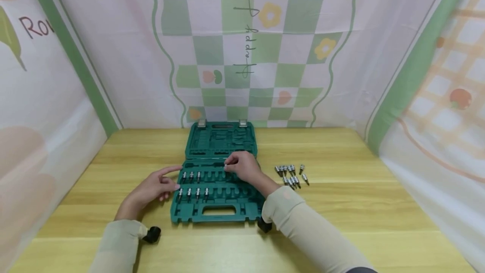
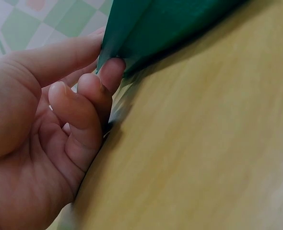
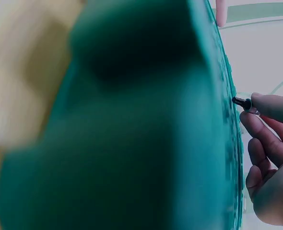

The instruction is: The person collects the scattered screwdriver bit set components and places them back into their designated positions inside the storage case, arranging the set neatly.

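A green plastic tool case (image 1: 248, 211) lies unfolded on the table, with moulded slots in its near half. Between thumb and index finger my right hand (image 1: 243, 167) pinches a small bit socket (image 3: 243, 102), silver with a dark tip, over the back row of slots. In the right wrist view that tip points at the case. My left hand (image 1: 149, 188) touches the case's left edge with an extended index finger and the thumb; its other fingers bend loosely below. Three bit sockets (image 1: 191, 176) sit in the back row, and several (image 1: 189, 194) in the front row.
Several loose bit sockets (image 1: 291, 176) lie in a group on the wooden table (image 1: 333, 222), right of the case. The raised lid (image 1: 221, 140) with two metal latches stands at the back, before a patterned cloth (image 1: 235, 54). Cloth walls flank the table.
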Demonstrator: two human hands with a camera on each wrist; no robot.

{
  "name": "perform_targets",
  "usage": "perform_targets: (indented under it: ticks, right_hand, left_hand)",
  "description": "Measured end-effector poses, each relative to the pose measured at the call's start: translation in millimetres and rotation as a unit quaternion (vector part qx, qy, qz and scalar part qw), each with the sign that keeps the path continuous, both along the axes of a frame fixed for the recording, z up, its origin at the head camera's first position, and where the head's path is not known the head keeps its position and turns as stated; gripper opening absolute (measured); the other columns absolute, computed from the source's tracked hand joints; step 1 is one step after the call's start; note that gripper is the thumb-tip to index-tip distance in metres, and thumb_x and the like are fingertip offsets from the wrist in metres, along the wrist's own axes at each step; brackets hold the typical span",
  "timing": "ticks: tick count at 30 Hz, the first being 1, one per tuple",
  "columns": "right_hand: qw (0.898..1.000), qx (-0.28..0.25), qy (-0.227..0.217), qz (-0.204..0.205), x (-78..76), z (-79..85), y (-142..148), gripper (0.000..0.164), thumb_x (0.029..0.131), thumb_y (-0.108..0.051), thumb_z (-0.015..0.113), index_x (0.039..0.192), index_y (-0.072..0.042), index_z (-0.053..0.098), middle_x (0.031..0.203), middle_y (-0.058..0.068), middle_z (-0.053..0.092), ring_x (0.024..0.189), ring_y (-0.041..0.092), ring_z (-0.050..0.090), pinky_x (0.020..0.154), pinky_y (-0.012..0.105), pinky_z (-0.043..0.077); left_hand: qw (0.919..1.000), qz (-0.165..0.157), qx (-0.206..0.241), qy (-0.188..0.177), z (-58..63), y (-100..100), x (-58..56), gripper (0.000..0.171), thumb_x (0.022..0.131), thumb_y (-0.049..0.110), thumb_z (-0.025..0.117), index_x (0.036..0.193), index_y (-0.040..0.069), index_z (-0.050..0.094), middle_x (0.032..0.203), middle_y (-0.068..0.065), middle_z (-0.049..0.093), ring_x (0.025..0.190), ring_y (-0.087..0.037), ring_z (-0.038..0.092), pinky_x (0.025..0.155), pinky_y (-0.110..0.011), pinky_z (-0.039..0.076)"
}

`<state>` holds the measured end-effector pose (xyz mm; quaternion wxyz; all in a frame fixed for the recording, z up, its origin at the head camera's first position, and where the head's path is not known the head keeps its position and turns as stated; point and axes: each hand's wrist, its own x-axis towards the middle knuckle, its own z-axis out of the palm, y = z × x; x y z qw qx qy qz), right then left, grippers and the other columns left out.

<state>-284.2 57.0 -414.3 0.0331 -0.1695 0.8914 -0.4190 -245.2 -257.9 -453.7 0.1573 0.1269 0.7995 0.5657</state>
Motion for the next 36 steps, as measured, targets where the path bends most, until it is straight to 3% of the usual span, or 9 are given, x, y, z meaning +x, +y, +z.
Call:
perform_targets:
  ticks: [11,25,36]
  right_hand:
    - [1.000,-0.012,-0.012,-0.001,2.6,-2.1,-14.4,0.004,0.088,-0.015,0.073,0.092,-0.012,0.074,0.087,-0.004,0.067,0.078,0.013,0.061,0.065,0.032,0.051]
    - [0.998,-0.031,-0.059,-0.020,7.8,3.3,-42.6,0.005,0.086,-0.015,0.076,0.089,-0.011,0.075,0.088,-0.004,0.066,0.079,0.014,0.061,0.066,0.033,0.051]
    - [0.998,-0.011,-0.051,-0.035,1.0,2.1,-53.6,0.005,0.085,-0.015,0.077,0.086,-0.011,0.075,0.089,-0.004,0.067,0.076,0.013,0.060,0.066,0.033,0.051]
  left_hand:
    - [1.0000,-0.004,0.004,-0.001,2.2,-0.1,-0.1,0.066,0.094,0.017,0.066,0.151,0.010,0.034,0.084,-0.014,0.065,0.058,-0.018,0.052,0.052,-0.028,0.048]
    - [1.0000,-0.003,0.003,0.002,1.7,-0.8,0.2,0.065,0.094,0.016,0.066,0.151,0.011,0.035,0.084,-0.014,0.065,0.058,-0.018,0.053,0.052,-0.028,0.048]
    - [0.9999,-0.004,0.009,-0.006,1.0,-0.5,-0.8,0.066,0.094,0.017,0.066,0.151,0.012,0.035,0.085,-0.014,0.066,0.059,-0.019,0.053,0.052,-0.029,0.049]
